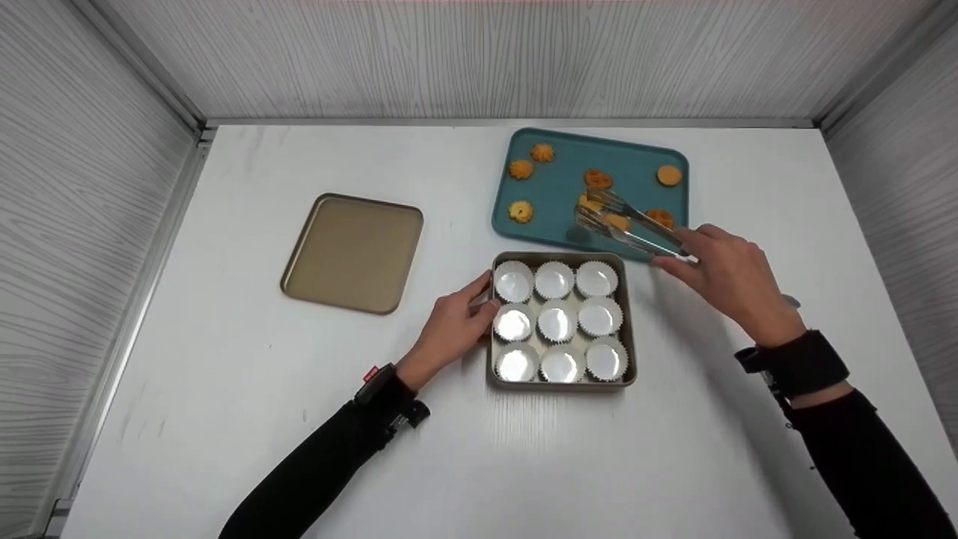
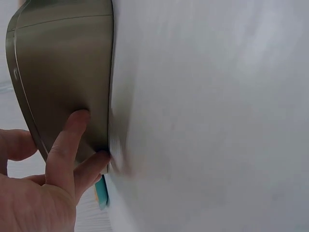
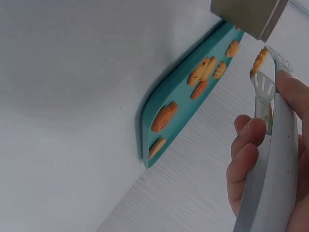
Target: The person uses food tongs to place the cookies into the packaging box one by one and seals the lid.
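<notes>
A gold-brown square tin [image 1: 631, 337] holds several white fluted paper cups [image 1: 556, 322] in rows. My left hand [image 1: 447, 333] rests against the tin's left side, its fingertips [image 2: 78, 118] touching the outer wall and the thumb up by the rim. With my right hand [image 1: 737, 281] I grip metal tongs [image 1: 635, 241] with pale handles, their slotted heads over the blue-green tray [image 1: 636, 161]. Between those heads a small yellow cookie [image 3: 259, 60] is pinched, raised off the tray. In the head view the tongs partly cover that cookie and others below.
Several cookies lie spread on the tray behind the tin, among them a pretzel-shaped one [image 1: 597, 178], a round one [image 1: 669, 176] and a swirled one [image 1: 520, 211]. A shallow square gold-brown lid [image 1: 352, 254] lies to the left. Wood-grain panels [image 1: 509, 60] border the white table.
</notes>
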The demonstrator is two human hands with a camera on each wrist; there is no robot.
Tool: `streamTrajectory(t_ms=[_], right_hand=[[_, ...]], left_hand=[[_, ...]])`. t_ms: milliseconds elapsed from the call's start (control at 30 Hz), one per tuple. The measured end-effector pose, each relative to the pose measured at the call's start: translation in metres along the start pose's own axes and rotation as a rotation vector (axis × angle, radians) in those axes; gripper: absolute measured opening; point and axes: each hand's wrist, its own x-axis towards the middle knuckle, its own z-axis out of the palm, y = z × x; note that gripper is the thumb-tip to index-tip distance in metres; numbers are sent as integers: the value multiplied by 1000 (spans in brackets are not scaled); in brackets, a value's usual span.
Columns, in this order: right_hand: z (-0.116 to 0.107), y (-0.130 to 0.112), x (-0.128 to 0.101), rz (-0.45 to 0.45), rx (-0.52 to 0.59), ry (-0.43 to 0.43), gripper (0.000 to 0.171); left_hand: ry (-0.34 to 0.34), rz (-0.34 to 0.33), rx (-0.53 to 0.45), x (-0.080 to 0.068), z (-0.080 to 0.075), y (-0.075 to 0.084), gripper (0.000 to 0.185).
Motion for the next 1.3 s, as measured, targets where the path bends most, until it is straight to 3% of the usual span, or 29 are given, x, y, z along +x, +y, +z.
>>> streamTrajectory(t_ms=[300,667,1300], right_hand=[[-2,-30,-1,-56,38,-11,46],[8,-62,-8,-228,7,-24,46],[25,-76,-2,-320,-70,-99,48]], left_hand=[[-15,-13,-23,0,-1,-1,59],[-17,-20,-33,0,-1,0,59],[-9,-44,-3,-1,1,0,54]])
